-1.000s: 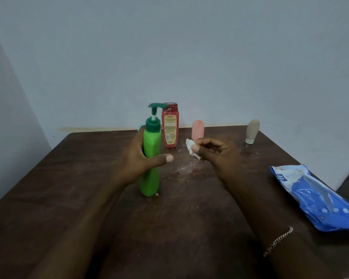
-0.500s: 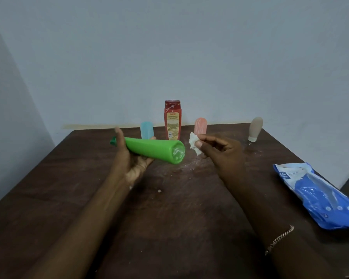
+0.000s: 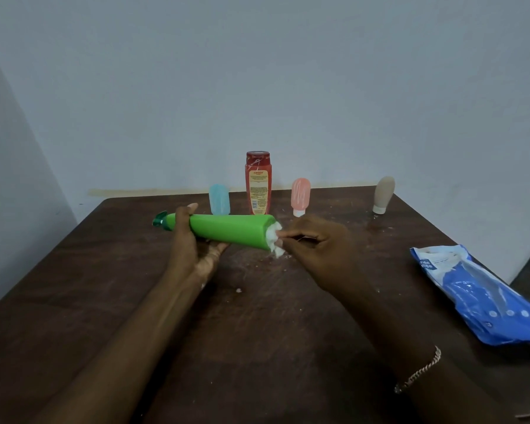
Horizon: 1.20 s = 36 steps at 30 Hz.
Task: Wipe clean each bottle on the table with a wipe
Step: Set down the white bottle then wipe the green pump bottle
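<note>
Head view, left grip (image 3: 190, 249) wrapped round green bottle (image 3: 230, 231) held sideways, right grip (image 3: 322, 246) pinching wipe (image 3: 274, 240) against its base

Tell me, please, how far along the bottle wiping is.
Nothing looks plainly finished. In hand: the left hand grips the green pump bottle sideways while the right hand pinches a wipe against its base. Left, apparently: the red bottle, blue bottle, pink bottle and beige bottle standing at the back; whether they are wiped cannot be told.
</note>
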### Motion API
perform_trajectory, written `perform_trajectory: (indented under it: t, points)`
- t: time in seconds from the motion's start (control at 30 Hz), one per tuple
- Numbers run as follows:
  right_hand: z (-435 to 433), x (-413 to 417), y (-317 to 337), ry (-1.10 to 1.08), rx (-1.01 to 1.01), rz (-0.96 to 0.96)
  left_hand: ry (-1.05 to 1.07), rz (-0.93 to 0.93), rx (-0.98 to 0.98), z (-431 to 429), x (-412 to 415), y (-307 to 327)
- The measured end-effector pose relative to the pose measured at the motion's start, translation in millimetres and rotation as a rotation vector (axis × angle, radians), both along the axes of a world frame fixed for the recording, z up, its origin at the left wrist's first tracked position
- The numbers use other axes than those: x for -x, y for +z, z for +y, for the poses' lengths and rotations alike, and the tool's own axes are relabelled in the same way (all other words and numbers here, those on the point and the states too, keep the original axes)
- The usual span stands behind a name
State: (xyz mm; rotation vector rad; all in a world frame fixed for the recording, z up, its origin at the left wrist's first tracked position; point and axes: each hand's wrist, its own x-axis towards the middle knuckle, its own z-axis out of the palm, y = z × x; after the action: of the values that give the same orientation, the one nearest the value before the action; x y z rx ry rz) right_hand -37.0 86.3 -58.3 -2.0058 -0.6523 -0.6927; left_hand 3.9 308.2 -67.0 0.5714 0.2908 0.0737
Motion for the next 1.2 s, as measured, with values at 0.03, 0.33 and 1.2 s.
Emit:
perform_trajectory:
  t: [0.03, 0.33, 1.2]
  points:
    - [3, 1, 0, 0.048, -0.028, 0.026, 0.006, 0.003, -0.008, 0, 1, 1]
    - [2, -4, 4, 0.146, -0.147, 0.175, -0.015, -0.005, 0.001, -1, -3, -3]
    - [-6, -16, 9, 0.076, -0.301, 0.243, -0.009, 0.03, 0.012, -7, -5, -8]
